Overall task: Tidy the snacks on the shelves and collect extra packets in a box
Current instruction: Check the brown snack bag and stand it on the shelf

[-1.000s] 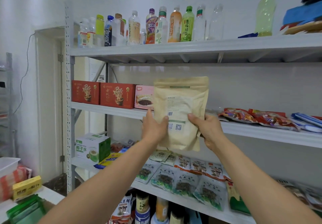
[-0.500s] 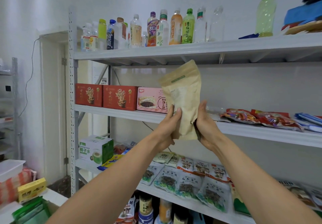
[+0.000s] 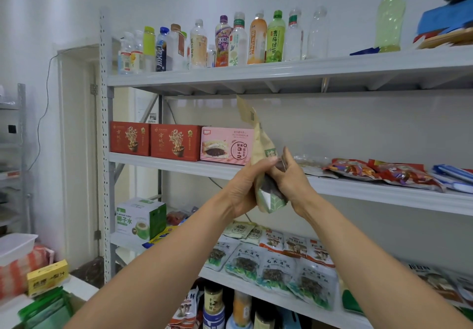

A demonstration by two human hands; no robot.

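Observation:
A tall kraft-paper snack pouch (image 3: 258, 139) stands nearly edge-on in front of the middle shelf (image 3: 358, 188), just right of a pink cake box (image 3: 226, 143). My left hand (image 3: 245, 186) grips the pouch's lower left side with the thumb across its front. Pressed against the right side, my right hand (image 3: 290, 177) holds it with fingers pointing up. A box with green packets (image 3: 43, 310) shows at the bottom left corner.
Two red noodle boxes (image 3: 154, 141) sit left of the pink box, red snack packets (image 3: 381, 172) lie to the right. Drink bottles (image 3: 230, 40) line the top shelf. Mushroom packets (image 3: 271, 264) cover the lower shelf beside a coconut water box (image 3: 139, 218).
The pouch has turned from facing me flat to nearly edge-on, and both hands have closed in together around its lower part while moving slightly right, toward the shelf.

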